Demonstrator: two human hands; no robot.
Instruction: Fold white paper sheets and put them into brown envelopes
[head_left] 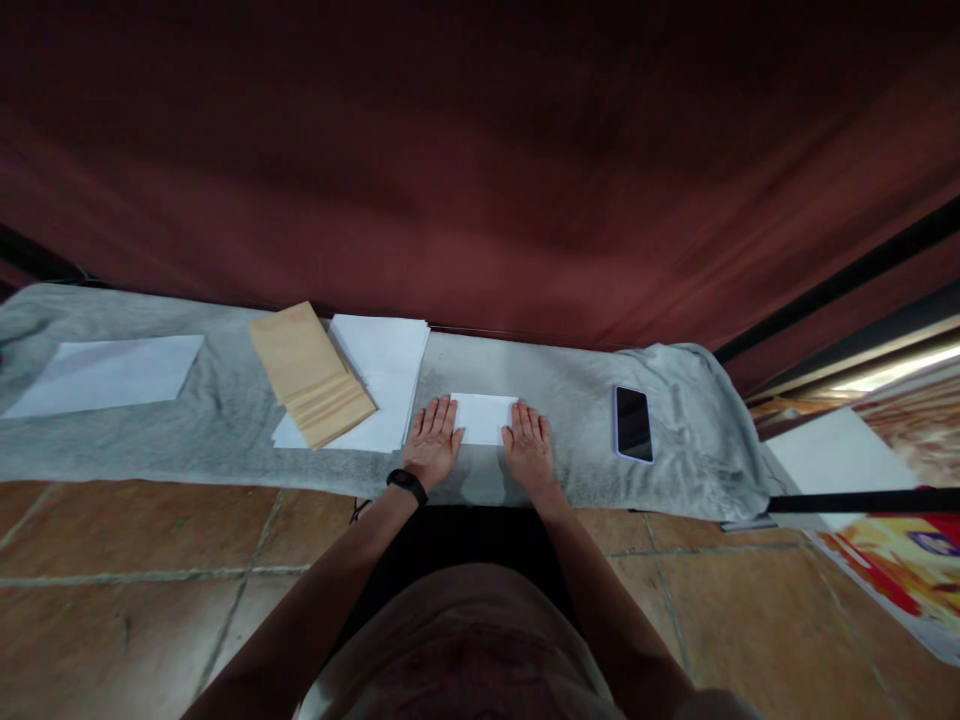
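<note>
A small white sheet of paper (484,420), perhaps folded, lies flat on the grey cloth-covered table (577,400) in front of me. Over its left edge rests my left hand (433,440), palm down with the fingers stretched out. My right hand (529,447) lies flat in the same way on the right edge. Neither hand grips anything. Just left of my left hand is a stack of white paper (386,365), partly covered by several brown paper bags or envelopes (304,365) fanned at the near end.
A phone (634,424) in a pale purple case lies to the right. Another white sheet (112,372) is at the far left. A dark red curtain (450,200) hangs behind the table. Black bars (847,502) and a printed box (907,560) are at the right.
</note>
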